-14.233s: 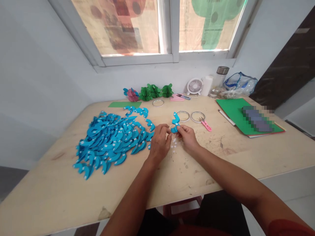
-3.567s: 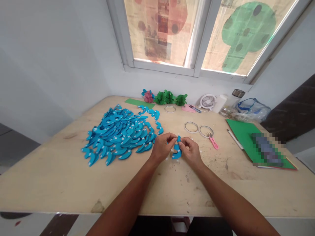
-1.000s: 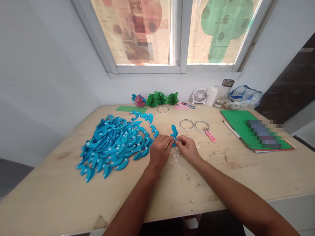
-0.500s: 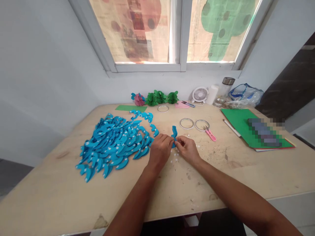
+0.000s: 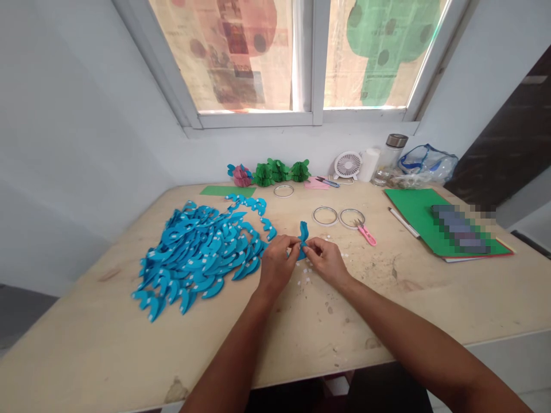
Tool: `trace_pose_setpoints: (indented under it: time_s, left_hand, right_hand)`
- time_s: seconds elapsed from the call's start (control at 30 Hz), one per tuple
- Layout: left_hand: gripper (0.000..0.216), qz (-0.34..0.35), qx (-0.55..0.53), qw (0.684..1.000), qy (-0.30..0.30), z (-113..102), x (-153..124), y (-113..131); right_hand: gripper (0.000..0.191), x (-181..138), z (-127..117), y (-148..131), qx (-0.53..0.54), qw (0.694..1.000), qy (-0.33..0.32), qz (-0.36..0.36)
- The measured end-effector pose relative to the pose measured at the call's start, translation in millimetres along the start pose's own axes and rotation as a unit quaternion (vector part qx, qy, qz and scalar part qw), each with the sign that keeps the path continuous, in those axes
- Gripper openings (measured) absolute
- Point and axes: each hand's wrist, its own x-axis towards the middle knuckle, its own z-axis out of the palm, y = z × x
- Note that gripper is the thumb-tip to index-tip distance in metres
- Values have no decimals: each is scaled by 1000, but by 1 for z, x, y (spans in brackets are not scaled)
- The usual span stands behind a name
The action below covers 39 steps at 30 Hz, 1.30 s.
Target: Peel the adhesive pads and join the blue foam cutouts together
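Note:
Both my hands meet over the middle of the wooden table. My left hand and my right hand pinch the lower end of a curved blue paper cutout that stands up between the fingertips. Both hands have their fingers closed on it. Small white paper scraps lie on the table just below the hands. A large heap of like blue cutouts with white tabs lies to the left of my left hand.
Two tape rings and pink snips lie beyond my right hand. A green folder lies at right. Along the wall stand folded green and pink paper shapes, a small white fan, a jar and a plastic bag.
My fingertips have shifted slightly on the blue cutout and both hands sit a little lower in view; the cutout still stands between them.

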Motion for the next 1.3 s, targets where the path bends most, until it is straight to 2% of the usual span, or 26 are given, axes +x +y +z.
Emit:
trace_pose_setpoints:
  time_s: [0.17, 0.37, 0.5, 0.67, 0.87, 1.1, 1.3]
  left_hand:
    - [16, -46, -49, 998, -5, -2, 1, 2]
    - [15, -95, -89, 991, 21, -5, 3, 5]
    - [12, -77, -76, 994, 32, -4, 2, 5]
    - [11, -15, -25, 999, 22, 2, -1, 1]
    - [12, 15, -6, 1000, 24, 3, -2, -3]
    - [12, -7, -19, 1000, 22, 2, 0, -1]
    - [12, -63, -30, 996, 52, -1, 1, 1]
  right_hand:
    - [15, 1, 1, 1, 39, 999, 0, 18]
    - [20, 5, 1, 5, 113, 992, 5, 60]
    - [21, 7, 0, 6, 145, 986, 18, 81]
    - [19, 5, 0, 4, 111, 992, 10, 54]
    - [16, 4, -1, 3, 69, 997, 5, 27]
    - [18, 4, 0, 4, 89, 995, -6, 40]
    - [21, 6, 1, 5, 138, 988, 12, 73]
